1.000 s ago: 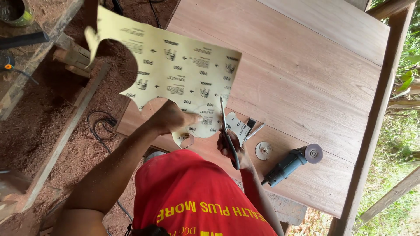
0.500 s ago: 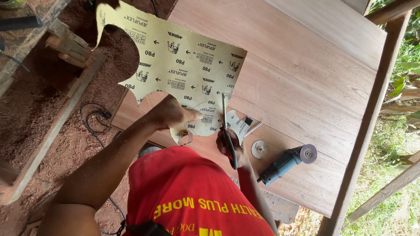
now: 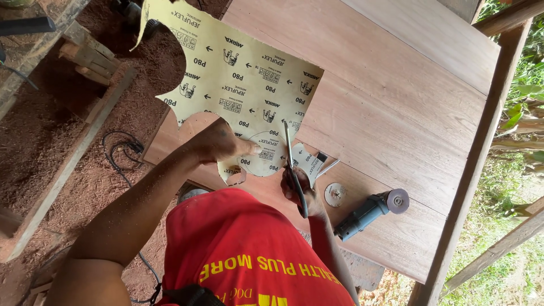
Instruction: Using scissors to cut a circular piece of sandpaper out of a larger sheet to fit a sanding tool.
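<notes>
While our L hand (image 3: pixel 218 144) pinches the sandpaper (image 3: pixel 243 79), R hand (image 3: pixel 300 190) grips scissors (image 3: pixel 290 164), blades upright w/ sheet just left.

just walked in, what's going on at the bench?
A person in a red shirt is cutting a yellow sandpaper sheet with scissors. The left hand holds the sheet up above the wooden panel, thumb by a drawn circle; the right hand works the scissors along that circle's edge. The sheet already has round cut-outs along its edges. On the panel beside the right hand lie a metal disc and a blue angle grinder. Sawdust covers the ground to the left.
</notes>
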